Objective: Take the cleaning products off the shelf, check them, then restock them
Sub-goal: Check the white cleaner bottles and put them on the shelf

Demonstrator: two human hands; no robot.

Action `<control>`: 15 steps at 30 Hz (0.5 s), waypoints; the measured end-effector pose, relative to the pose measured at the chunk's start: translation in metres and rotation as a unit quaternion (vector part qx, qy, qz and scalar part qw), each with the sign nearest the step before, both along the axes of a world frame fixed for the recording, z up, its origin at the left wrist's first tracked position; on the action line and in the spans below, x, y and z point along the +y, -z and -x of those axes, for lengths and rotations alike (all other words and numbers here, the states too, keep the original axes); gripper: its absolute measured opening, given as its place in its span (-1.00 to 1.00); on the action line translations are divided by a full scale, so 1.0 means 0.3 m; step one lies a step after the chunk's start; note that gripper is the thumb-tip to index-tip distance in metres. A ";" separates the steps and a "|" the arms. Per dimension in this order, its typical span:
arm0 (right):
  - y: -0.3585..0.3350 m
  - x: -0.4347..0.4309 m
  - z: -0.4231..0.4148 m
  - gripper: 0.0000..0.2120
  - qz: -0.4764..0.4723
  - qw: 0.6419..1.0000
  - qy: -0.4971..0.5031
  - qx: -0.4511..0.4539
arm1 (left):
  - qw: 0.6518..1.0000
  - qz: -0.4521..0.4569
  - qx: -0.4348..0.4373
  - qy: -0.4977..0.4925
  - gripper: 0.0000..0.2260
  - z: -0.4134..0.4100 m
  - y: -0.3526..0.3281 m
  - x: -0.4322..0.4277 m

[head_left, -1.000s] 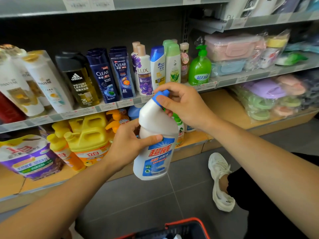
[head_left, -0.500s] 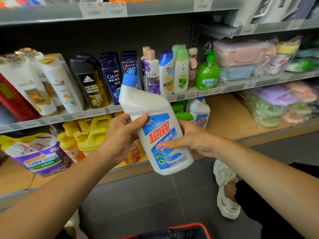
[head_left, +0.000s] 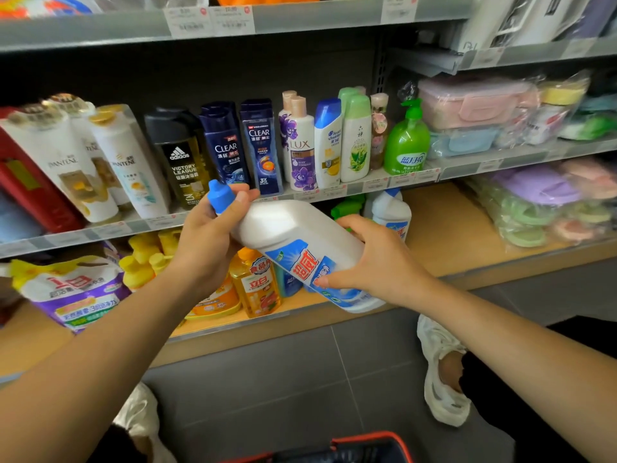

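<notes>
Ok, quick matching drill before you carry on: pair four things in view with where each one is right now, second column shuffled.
Things
1. toilet cleaner bottle
2. green pump bottle
3. purple refill pouch
4. red-rimmed basket

Places
A. lower shelf, far left
B. on the floor, bottom edge of view
C. tilted, left hand at its neck, right hand near its base
D. middle shelf, right end of the bottle row

Pairs: 1-C, 2-D, 3-A, 4-B
</notes>
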State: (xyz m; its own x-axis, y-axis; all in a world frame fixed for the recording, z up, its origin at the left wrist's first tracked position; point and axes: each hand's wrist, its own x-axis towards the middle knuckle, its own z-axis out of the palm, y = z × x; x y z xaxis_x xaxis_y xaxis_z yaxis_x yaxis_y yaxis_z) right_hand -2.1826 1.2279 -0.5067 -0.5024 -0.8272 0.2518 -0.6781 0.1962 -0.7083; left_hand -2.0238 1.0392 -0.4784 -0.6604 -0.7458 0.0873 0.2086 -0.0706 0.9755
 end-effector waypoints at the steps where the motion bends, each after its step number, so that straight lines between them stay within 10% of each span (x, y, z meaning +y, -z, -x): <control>1: -0.001 -0.001 -0.002 -0.31 0.004 1.000 -0.002 -0.007 | 1.000 0.009 -0.012 -0.010 -0.75 -0.001 0.000 -0.007; 15: 0.019 0.005 0.046 -0.45 -0.003 0.984 -0.070 -0.166 | 0.990 0.133 -0.018 0.046 -0.76 -0.057 0.037 -0.065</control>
